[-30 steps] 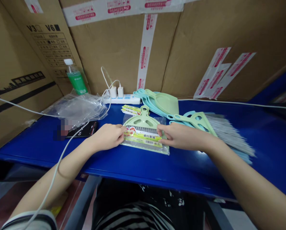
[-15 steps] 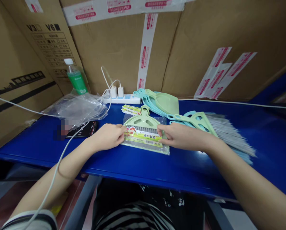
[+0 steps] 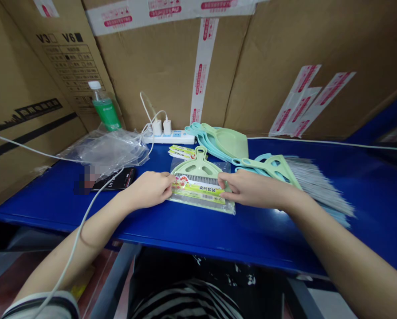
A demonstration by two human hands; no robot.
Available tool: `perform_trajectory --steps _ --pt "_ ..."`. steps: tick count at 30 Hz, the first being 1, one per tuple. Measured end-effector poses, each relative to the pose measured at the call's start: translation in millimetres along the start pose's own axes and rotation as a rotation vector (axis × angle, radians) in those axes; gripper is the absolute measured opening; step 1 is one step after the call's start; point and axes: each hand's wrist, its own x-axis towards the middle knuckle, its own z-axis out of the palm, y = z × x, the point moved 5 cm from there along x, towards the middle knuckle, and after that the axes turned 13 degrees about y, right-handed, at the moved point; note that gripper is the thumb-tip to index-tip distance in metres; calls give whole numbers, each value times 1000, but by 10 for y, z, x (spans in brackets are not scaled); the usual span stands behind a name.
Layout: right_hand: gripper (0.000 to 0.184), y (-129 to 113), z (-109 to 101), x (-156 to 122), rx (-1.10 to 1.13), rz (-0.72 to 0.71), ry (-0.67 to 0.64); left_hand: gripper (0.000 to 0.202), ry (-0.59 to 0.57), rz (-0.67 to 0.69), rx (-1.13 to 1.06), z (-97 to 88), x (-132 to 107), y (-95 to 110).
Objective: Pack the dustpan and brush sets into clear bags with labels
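Note:
A pale green brush and dustpan set in a clear plastic bag lies flat on the blue table, its handles pointing away from me. Across the grey bristles runs a yellow and white label card. My left hand is closed on the left side of the bagged set, thumb and fingers pinched at the edge. On the opposite side, my right hand pinches the bag near the right end of the label. Just behind the set lie a few more label cards.
Behind are stacked blue and green dustpans; to the right, several brushes. Clear plastic bags partly cover a black phone at left. A green bottle and power strip stand near the cardboard wall. A white cable crosses my left arm.

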Motion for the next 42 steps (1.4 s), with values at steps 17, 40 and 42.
perform_trajectory --steps 17,40,42 --pt "3 -28 -24 -12 -27 18 -12 21 1 5 5 -4 -3 3" --pt "4 -28 -21 -14 -25 11 -14 21 -2 2 -5 -11 5 4" --pt "4 -33 -24 -13 -27 12 -14 21 -2 -1 -6 -14 1 4"
